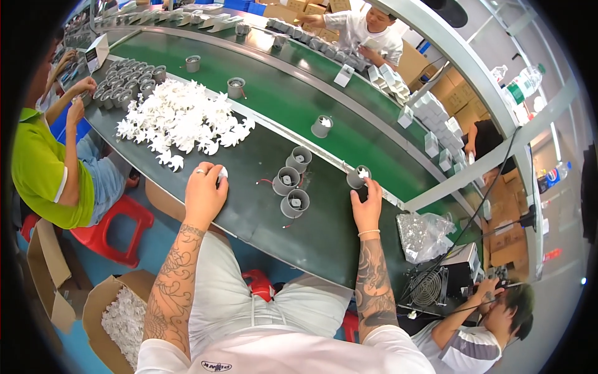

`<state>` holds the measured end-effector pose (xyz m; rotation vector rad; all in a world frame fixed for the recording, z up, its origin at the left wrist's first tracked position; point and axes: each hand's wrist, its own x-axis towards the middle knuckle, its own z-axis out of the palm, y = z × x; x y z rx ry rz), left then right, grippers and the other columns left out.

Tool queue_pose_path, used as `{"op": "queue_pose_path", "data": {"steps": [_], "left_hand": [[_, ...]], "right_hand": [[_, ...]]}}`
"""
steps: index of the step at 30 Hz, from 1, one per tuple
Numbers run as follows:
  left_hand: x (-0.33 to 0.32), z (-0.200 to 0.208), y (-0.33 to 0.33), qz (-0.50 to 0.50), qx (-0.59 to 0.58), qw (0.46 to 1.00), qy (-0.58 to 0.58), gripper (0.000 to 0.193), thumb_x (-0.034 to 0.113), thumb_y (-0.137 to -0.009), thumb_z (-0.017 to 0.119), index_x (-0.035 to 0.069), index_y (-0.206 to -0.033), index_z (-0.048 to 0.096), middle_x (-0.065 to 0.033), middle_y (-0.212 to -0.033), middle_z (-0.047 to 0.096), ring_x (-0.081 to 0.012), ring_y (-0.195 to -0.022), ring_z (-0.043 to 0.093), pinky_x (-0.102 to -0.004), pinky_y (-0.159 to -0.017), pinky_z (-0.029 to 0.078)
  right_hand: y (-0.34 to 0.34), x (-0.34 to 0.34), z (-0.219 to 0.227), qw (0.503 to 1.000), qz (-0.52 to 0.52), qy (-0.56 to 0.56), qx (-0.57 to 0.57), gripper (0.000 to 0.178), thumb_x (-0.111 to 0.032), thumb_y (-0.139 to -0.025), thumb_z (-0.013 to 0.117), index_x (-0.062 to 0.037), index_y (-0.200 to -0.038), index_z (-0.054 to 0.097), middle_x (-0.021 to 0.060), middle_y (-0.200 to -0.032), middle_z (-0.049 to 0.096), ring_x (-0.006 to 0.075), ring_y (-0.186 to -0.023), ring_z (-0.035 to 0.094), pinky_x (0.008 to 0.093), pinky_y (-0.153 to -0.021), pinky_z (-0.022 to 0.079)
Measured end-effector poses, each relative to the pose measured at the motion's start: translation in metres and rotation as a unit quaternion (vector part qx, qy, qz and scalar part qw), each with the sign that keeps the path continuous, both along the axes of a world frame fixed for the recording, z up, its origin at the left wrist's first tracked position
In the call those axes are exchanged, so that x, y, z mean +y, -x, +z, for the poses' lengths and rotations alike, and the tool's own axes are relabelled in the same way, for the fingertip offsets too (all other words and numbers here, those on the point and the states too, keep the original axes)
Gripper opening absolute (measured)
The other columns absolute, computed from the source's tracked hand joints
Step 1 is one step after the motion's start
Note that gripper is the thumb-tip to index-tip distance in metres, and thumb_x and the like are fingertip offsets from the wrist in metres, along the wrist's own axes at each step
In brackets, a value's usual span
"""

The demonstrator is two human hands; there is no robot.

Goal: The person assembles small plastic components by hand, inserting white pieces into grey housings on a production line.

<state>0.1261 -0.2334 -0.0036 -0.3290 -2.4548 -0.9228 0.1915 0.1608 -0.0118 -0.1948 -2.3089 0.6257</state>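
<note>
A white bladed plastic piece sat in the grey plastic cup (357, 179) at the right hand (367, 206) and in another grey cup (322, 128) on the green flat belt (274, 112); three grey round cups (286, 180) mid-bench showed none, and a big white plastic pile (180, 118) remained far left, so plenty looked left. Left hand (207, 190), palm down over the dark bench (261, 218), pinched a small white piece (222, 174). Right forearm reached forward; thumb and index fingers stood apart near the cup, grip unclear.
</note>
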Motion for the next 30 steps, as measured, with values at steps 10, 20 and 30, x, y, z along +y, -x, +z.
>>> {"op": "queue_pose_path", "data": {"steps": [10,20,30], "left_hand": [[0.000,0.003,-0.002,0.002,-0.009,1.000,0.009,0.022,0.011,-0.082,0.066,0.000,-0.102,0.067,-0.0117,-0.101,0.062,-0.0307,-0.089,0.062,-0.0385,-0.077,0.050],[0.001,0.002,-0.001,-0.002,0.002,1.000,0.009,0.022,0.010,-0.082,0.067,0.001,-0.102,0.068,-0.0115,-0.099,0.062,-0.0299,-0.090,0.062,-0.0378,-0.079,0.051],[0.002,0.001,-0.001,0.004,0.002,1.000,0.015,0.022,0.010,-0.082,0.067,0.001,-0.102,0.068,-0.0116,-0.100,0.062,-0.0297,-0.091,0.063,-0.0369,-0.079,0.051]], "right_hand": [[-0.009,-0.016,0.020,0.996,0.039,0.083,-0.006,0.024,-0.010,-0.077,0.076,-0.0007,-0.081,0.054,0.0153,-0.099,0.060,0.0321,-0.098,0.062,0.0391,-0.081,0.049],[-0.009,0.000,0.011,0.992,0.067,0.110,-0.019,0.014,-0.012,-0.086,0.067,-0.0004,-0.085,0.059,0.0156,-0.110,0.061,0.0260,-0.087,0.061,0.0348,-0.077,0.049],[-0.016,-0.007,0.027,0.997,0.047,0.039,-0.049,0.017,-0.016,-0.087,0.069,-0.0022,-0.096,0.067,0.0066,-0.093,0.065,0.0136,-0.068,0.055,0.0278,-0.063,0.046]]}}
